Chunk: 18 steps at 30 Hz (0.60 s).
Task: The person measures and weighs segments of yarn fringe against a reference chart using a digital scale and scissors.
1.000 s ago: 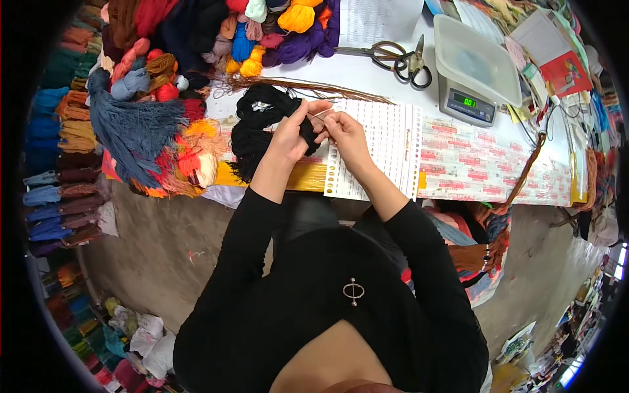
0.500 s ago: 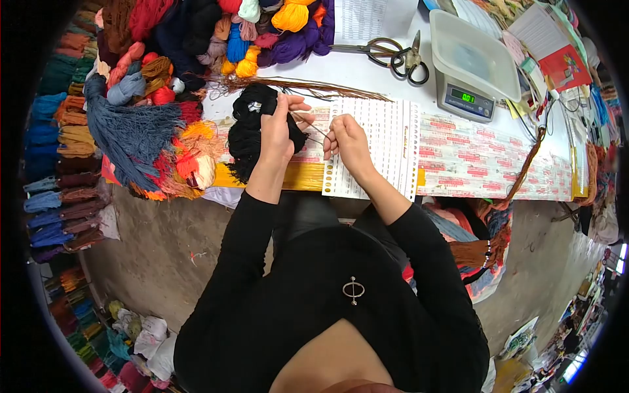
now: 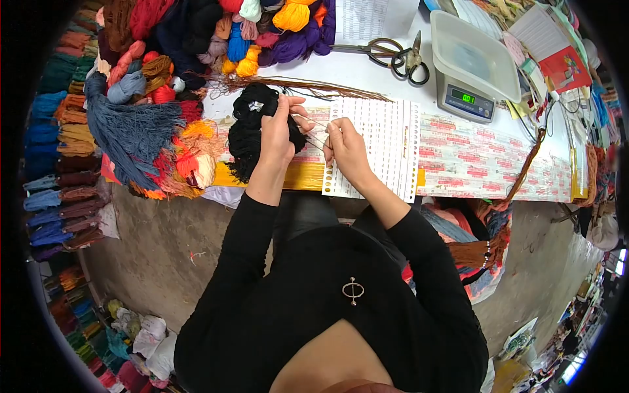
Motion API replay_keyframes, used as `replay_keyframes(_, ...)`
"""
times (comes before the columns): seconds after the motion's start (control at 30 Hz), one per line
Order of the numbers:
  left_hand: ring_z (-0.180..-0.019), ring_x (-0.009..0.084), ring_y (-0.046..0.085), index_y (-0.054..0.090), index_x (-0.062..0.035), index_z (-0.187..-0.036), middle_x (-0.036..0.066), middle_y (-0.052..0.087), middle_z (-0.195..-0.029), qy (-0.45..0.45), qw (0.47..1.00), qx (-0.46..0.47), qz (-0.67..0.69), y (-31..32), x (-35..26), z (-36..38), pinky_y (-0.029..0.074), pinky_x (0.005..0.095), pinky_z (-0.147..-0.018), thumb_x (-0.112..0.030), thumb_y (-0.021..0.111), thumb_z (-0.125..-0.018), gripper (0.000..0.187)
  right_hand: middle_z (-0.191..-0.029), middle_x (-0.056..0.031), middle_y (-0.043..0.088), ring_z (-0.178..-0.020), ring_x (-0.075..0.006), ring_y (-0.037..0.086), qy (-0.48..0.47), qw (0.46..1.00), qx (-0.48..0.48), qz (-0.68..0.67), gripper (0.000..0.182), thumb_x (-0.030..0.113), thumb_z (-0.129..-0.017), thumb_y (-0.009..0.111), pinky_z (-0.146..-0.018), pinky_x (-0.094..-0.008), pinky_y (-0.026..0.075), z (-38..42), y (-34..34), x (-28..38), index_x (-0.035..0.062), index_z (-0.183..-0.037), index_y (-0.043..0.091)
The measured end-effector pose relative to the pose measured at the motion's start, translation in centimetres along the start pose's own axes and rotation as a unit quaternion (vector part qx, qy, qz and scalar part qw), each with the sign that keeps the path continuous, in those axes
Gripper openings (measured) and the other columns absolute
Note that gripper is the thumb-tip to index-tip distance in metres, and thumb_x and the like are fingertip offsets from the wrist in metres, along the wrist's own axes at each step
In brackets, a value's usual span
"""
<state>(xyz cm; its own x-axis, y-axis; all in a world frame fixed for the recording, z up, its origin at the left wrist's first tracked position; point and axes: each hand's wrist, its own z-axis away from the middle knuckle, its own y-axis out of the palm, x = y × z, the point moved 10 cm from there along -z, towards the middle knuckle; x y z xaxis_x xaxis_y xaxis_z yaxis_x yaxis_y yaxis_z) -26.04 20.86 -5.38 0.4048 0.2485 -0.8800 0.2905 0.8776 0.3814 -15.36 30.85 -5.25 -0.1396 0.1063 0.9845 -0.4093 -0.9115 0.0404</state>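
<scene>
Thin dark strands (image 3: 317, 142) stretch between my two hands over the left edge of a white punched card (image 3: 373, 150). My left hand (image 3: 280, 131) has its fingers curled round one end of the strands, beside a black yarn bundle (image 3: 246, 141) that lies on the table. My right hand (image 3: 346, 147) pinches the other end above the card, with thumb and fingers pressed together. Part of the black bundle is hidden behind my left hand.
Scissors (image 3: 383, 51) and a scale (image 3: 466, 101) reading 0.01 lie beyond the card. Long brown strands (image 3: 308, 86) cross the table behind my hands. A blue-grey yarn bundle (image 3: 131, 131) and colourful yarn are at the left.
My right hand has turned slightly, and its thumb now presses on the strands. The strands between the hands look more spread apart. My left hand has barely moved.
</scene>
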Motion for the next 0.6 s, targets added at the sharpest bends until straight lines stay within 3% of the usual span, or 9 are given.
replay_keyframes(0.1, -0.046, 0.0063, 0.038, 0.059, 0.0017, -0.097, 0.002, 0.048, -0.066, -0.051, 0.997, 0.051, 0.008, 0.0, 0.3, -0.3, 0.035, 0.0214, -0.044, -0.038, 0.041, -0.096, 0.043, -0.068, -0.0036, 0.058, -0.065, -0.0111, 0.055, -0.067, 0.997, -0.021, 0.026, 0.019, 0.018, -0.096, 0.043, -0.062, -0.0265, 0.046, -0.1, -0.7, 1.0, 0.0012, -0.092, 0.051)
replay_keyframes(0.2, -0.041, 0.0042, 0.025, 0.058, -0.0018, -0.082, -0.006, 0.035, -0.055, -0.186, 0.972, 0.139, 0.034, -3.5, 1.4, -1.9, 0.02, 0.0202, -0.038, -0.037, 0.044, -0.095, 0.04, -0.115, -0.0094, 0.057, -0.116, -0.0174, 0.046, -0.122, 0.992, -0.014, -0.007, 0.02, 0.017, -0.091, 0.048, -0.1, -0.0356, 0.036, -0.6, -6.5, 4.3, 0.0036, -0.101, 0.059)
replay_keyframes(0.23, -0.041, 0.0041, 0.024, 0.058, -0.003, -0.08, -0.007, 0.031, -0.054, -0.181, 0.971, 0.132, 0.08, -6.8, 0.9, -3.8, 0.019, 0.0204, -0.037, -0.037, 0.045, -0.095, 0.039, -0.112, -0.0085, 0.057, -0.103, -0.02, 0.053, -0.093, 0.925, 0.003, -0.369, 0.023, 0.012, -0.089, 0.048, -0.096, -0.0333, 0.039, 0.0, -9.5, 4.9, 0.0012, -0.106, 0.057)
replay_keyframes(0.3, -0.04, 0.0041, 0.023, 0.057, -0.0036, -0.085, -0.008, 0.028, -0.053, -0.118, 0.981, 0.072, 0.139, -14.3, -3.1, -7.3, 0.018, 0.0205, -0.037, -0.036, 0.045, -0.094, 0.036, -0.093, -0.0064, 0.056, -0.091, -0.0168, 0.052, -0.143, 0.824, -0.059, -0.546, 0.011, 0.009, -0.088, 0.053, -0.089, -0.0298, 0.041, 1.3, -20.5, 4.3, 0.0016, -0.096, 0.055)
replay_keyframes(0.33, -0.04, 0.0041, 0.022, 0.057, -0.003, -0.09, -0.008, 0.028, -0.053, -0.06, 0.986, 0.019, 0.152, -18.0, -5.8, -8.5, 0.018, 0.0206, -0.037, -0.035, 0.045, -0.094, 0.035, -0.083, -0.0026, 0.053, -0.078, -0.0122, 0.05, -0.221, 0.836, -0.027, -0.502, 0.005, 0.009, -0.089, 0.054, -0.076, -0.0259, 0.043, 2.6, -25.7, 6.1, 0.0042, -0.087, 0.053)
replay_keyframes(0.4, -0.04, 0.0041, 0.021, 0.054, -0.0019, -0.11, -0.006, 0.029, -0.054, 0.113, 0.97, -0.082, 0.197, -22.3, -12.7, -7.0, 0.019, 0.0208, -0.037, -0.034, 0.044, -0.094, 0.037, -0.072, 0.0, 0.047, -0.063, -0.01, 0.044, -0.242, 0.83, -0.365, -0.345, 0.012, 0.015, -0.089, 0.053, -0.058, -0.0227, 0.04, 9.6, -41.5, 2.7, 0.0061, -0.081, 0.05)
replay_keyframes(0.43, -0.041, 0.0042, 0.021, 0.05, -0.0026, -0.118, -0.005, 0.03, -0.056, 0.152, 0.953, 0.053, 0.256, -20.5, -15.3, -6.3, 0.02, 0.0206, -0.037, -0.034, 0.044, -0.094, 0.04, -0.072, 0.0, 0.047, -0.063, -0.0098, 0.045, -0.248, 0.79, -0.483, -0.284, 0.013, 0.016, -0.089, 0.052, -0.059, -0.0226, 0.04, 13.6, -45.6, 3.0, 0.0051, -0.083, 0.051)
replay_keyframes(0.47, -0.041, 0.0043, 0.022, 0.046, -0.0032, -0.125, -0.005, 0.032, -0.057, 0.189, 0.914, 0.185, 0.309, -18.5, -17.9, -4.6, 0.02, 0.0205, -0.038, -0.034, 0.044, -0.094, 0.044, -0.072, 0.0001, 0.048, -0.063, -0.0096, 0.045, -0.267, 0.772, -0.536, -0.212, 0.013, 0.017, -0.089, 0.051, -0.059, -0.0225, 0.04, 15.9, -45.3, 5.6, 0.0041, -0.085, 0.052)
replay_keyframes(0.6, -0.048, 0.004, 0.03, 0.048, 0.0007, -0.121, 0.0, 0.05, -0.073, 0.101, 0.967, 0.103, 0.209, -8.5, -12.9, -3.3, 0.026, 0.02, -0.044, -0.031, 0.05, -0.091, 0.044, -0.072, 0.0011, 0.05, -0.065, -0.0079, 0.045, -0.201, 0.883, -0.422, 0.048, 0.019, 0.019, -0.089, 0.054, -0.062, -0.0222, 0.039, 8.3, -30.3, 10.8, 0.0036, -0.1, 0.056)
